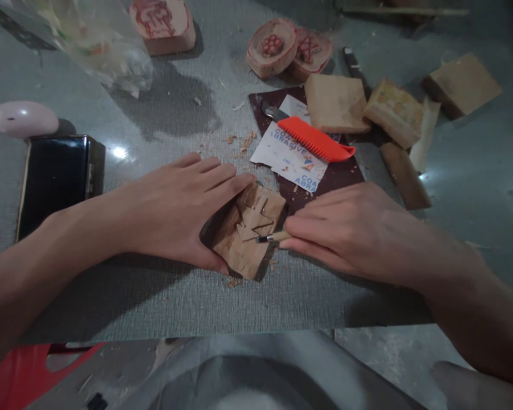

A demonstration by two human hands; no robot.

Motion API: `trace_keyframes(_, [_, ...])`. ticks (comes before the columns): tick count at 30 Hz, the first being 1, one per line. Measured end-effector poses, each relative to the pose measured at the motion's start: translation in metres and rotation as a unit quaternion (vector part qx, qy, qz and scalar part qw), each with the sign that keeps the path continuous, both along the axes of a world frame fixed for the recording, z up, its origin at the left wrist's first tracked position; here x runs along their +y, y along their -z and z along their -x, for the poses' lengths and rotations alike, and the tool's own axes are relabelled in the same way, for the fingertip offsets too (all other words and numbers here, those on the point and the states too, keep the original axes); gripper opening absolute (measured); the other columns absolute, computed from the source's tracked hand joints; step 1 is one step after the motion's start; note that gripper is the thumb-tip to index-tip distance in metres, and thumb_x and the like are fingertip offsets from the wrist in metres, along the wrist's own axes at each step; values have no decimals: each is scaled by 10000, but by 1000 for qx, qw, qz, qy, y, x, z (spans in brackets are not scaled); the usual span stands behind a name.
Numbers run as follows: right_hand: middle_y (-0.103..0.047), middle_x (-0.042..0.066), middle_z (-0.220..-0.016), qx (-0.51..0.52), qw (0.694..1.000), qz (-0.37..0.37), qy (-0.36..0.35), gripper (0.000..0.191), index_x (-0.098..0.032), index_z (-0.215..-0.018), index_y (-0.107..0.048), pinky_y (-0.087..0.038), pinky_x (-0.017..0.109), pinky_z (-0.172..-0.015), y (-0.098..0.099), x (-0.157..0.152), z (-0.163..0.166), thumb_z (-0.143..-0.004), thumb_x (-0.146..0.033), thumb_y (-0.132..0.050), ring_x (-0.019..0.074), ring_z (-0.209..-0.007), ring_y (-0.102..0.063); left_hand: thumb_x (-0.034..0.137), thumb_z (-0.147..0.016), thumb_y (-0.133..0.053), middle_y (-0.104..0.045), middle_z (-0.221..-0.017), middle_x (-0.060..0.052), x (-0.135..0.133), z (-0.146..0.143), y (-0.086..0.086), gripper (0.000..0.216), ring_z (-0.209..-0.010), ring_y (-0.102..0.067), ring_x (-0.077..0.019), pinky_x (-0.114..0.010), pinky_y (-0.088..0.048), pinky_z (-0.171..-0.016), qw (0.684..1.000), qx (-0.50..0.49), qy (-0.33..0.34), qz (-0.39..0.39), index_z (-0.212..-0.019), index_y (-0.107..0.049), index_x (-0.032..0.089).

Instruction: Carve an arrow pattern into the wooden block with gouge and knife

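Leftmost, a pale pink oval object (24, 119) lies against a shiny black case (53, 188) on the grey table (175, 307), with part of a red seat (21, 376) below the table edge. Farther right, a clear plastic bag (106, 45) sits near the far side, just beside a wood block with a red drawing (166, 31). The left hand (192, 208) is spread around the left side of the carved block (252, 236), its thumb at the near corner and forefinger at the far corner, clasping the block flat on the table. Zigzag grooves mark the block's upper face. Over that face points the thin tip of a carving tool (269, 238); whether it touches the wood cannot be told. Wood shavings (248, 142) lie beyond the block, below two round pieces bearing a red flower (272, 46) and a red star (310, 52). An orange-handled knife (316, 139) rests on white lettered paper (267, 151), itself upon a maroon sheet (346, 173). The right hand (342, 233) pinches the tool's wooden handle between thumb and fingers. Beyond it stand a plain block (337, 105), a yellow-patterned block (393, 114) and, rightmost, another wood block (461, 85).
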State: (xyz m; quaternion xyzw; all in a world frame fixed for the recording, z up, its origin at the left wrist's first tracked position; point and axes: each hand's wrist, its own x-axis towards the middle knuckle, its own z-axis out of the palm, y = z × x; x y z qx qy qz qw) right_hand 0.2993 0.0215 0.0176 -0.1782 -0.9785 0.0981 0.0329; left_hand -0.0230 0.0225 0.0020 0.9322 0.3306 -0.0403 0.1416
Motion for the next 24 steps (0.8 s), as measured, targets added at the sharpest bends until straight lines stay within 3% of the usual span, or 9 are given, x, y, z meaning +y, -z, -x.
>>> trace_keyframes(19, [-596,-49,-736,-6,1000,1,4,457,-277,-902,-551,-291,389,-616,6,1,4,-1312,-406,-396,181,-599,-524,1062,-774,-770,-774,-1475,-235,1,2,1,1352,-1303,-746,-488,-642,-570,-1196,1000,2,6,-5,-1744,-571,141])
trace_keyframes(24, [-638,-52,-759,-12,999,27,-21,348,-265,-946,-609,-246,380,-622,6,-6,11,-1275,-334,-519,174,-601,-507,1087,-755,-762,-753,-1518,-277,-2,-2,1,1435,-1339,-736,-526,-671,-561,-1210,1000,12,-3,-16,-1773,-522,103])
